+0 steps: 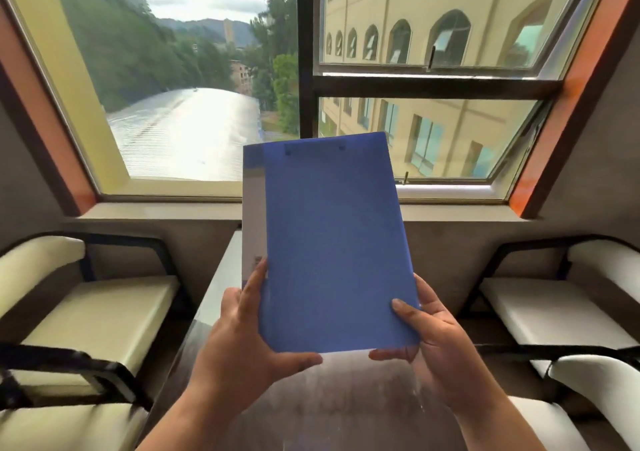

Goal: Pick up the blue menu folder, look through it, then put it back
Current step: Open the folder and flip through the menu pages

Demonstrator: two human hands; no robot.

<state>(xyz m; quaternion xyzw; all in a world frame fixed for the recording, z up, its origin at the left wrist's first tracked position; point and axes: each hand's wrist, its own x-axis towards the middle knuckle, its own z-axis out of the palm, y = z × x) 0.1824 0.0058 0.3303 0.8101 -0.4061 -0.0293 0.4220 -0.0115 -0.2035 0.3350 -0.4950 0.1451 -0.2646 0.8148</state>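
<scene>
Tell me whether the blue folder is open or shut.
Shut: the blue folder shows only its closed cover, held up by the left hand and right hand.

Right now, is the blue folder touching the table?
Apart. The head view shows the blue folder held up by the left hand and right hand, its bottom edge above the table.

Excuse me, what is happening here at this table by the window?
A person is holding a flat blue plastic menu folder up in front of them with both hands, above a glossy dark table. The left hand grips its lower left edge near the spine, and the right hand supports the lower right corner. The folder is closed, so looking through it has not started. Cream cushioned chairs stand on either side.
</scene>
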